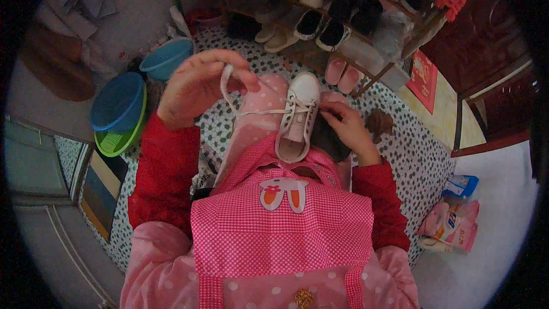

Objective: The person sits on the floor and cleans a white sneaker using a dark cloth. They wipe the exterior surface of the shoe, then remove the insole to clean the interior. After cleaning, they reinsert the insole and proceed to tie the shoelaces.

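Observation:
A white lace-up shoe rests on my lap, toe pointing away from me, its opening towards my checked pink apron. The lace threads its upper eyelets, and one length runs out leftward. My left hand is raised to the left of the shoe with that length of lace pinched in its fingers. My right hand is close beside the shoe's right side, thumb and forefinger near the eyelets; whether it grips anything there cannot be made out. A dark object lies beneath it on my leg.
Ahead stands a shoe rack with several pairs of shoes, pink slippers by its lowest level. Blue basins and a green basin are on the left. Plastic packages lie at the right. A striped mat is at lower left.

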Tool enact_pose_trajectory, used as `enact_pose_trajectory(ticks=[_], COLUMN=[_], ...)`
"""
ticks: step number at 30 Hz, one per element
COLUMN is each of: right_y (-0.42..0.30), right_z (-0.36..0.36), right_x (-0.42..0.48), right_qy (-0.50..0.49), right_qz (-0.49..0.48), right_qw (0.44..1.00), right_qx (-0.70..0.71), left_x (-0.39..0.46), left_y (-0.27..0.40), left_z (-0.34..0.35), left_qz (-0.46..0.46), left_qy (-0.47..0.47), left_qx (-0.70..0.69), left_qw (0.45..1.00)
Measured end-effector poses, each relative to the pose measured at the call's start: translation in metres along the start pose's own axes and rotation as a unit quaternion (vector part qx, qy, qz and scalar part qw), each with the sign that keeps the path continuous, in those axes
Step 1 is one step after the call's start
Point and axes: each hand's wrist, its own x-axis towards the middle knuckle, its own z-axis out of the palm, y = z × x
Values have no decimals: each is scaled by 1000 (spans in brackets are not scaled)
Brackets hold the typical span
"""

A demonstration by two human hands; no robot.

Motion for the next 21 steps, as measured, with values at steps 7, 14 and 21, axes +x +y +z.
enact_pose_trajectory(ticks=[7,14,21], right_y=[0,2,4], right_z=[4,13,36], right_x=[0,-2,4], right_qy=[1,16,39], right_qz=[-1,-8,68], right_qw=[1000,999,991], right_qx=[9,43,109], left_x=[-9,-9,6], left_y=[31,38,18], left_z=[21,40,58], left_qz=[160,168,51], left_qy=[18,22,160], left_qx=[58,132,393], left_qw=[985,977,904])
